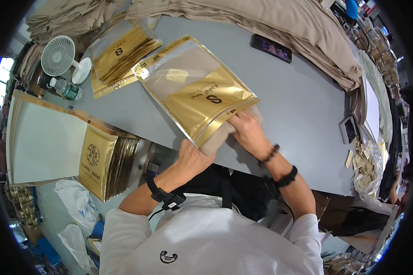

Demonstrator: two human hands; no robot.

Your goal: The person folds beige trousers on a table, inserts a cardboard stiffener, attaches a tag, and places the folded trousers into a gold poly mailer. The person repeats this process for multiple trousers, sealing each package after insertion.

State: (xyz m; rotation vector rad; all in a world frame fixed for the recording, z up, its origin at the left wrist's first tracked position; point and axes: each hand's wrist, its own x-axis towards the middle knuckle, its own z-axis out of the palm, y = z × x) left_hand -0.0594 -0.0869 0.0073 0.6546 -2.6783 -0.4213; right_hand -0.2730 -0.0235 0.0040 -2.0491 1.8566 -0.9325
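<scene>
A flat gold-and-clear plastic bag (179,94) lies slanted on the table, beige cloth showing through its clear part. From its near end sticks out more beige cloth (218,137). My left hand (193,158) is closed at the bag's near left corner, its fingers partly hidden by the cloth. At the near right corner, my right hand (248,130) is bent round the cloth beside the bag's edge, fingertips partly covered.
Behind left are a stack of gold bags (119,55), a white fan (59,57) and a water bottle (66,89). A box (46,142) holds more gold bags. A phone (270,48) lies near piled beige cloth (280,20). Right: a bag of tags (368,167).
</scene>
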